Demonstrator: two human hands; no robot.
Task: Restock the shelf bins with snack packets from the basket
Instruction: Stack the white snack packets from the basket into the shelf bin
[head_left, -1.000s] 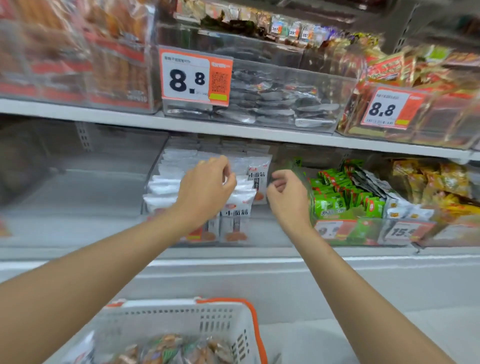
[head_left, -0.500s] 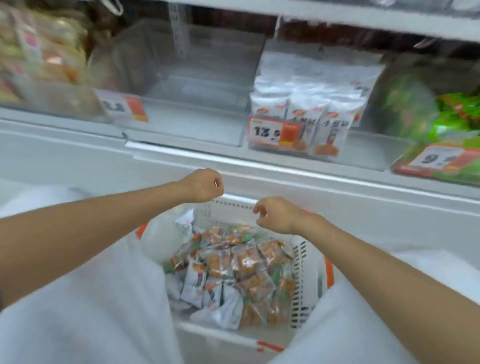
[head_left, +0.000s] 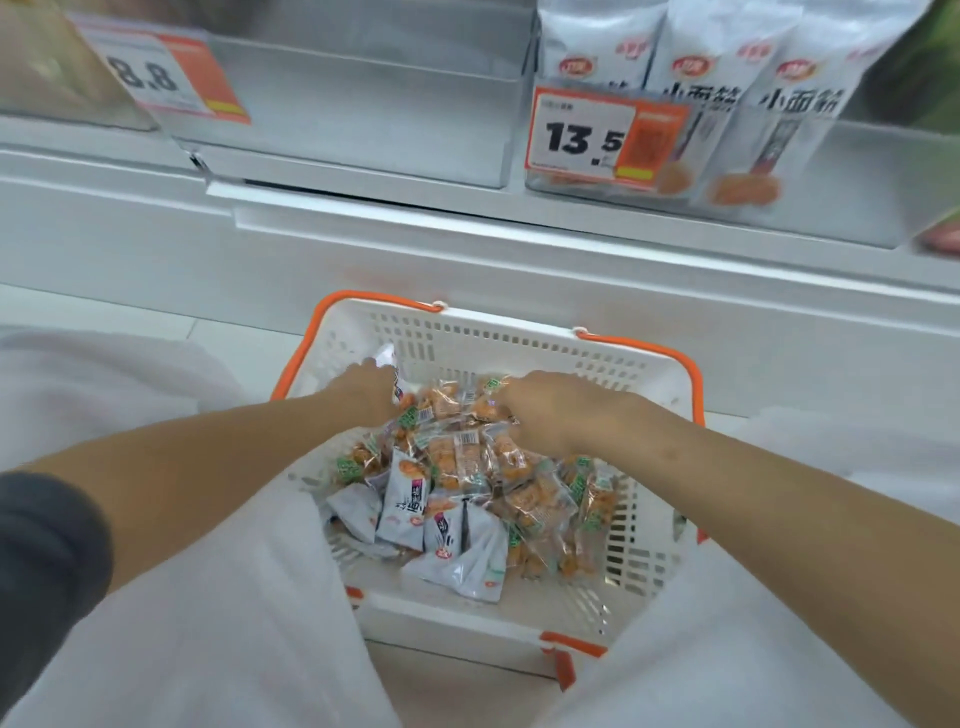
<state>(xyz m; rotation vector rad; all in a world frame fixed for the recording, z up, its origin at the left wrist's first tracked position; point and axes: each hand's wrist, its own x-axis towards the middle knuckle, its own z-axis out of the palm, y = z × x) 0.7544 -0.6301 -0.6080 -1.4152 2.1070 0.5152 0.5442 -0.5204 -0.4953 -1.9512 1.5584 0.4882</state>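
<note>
Head view: both my hands down in the basket (head_left: 519, 325) among the snack packets (head_left: 467, 462).
The clear shelf bin (head_left: 363, 114) stands beyond the basket's far rim. Inside the basket the packets lie heaped. They look light, with slick crinkly film and probably brittle contents, so I'd pinch the sealed edges or scoop loosely. My left hand (head_left: 369, 389) and right hand (head_left: 545, 410) are apart with fingers buried in the heap, so I cannot tell if they grip anything.

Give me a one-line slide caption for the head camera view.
Left hand and right hand reach among snack packets in a white basket below shelf bins.
</note>
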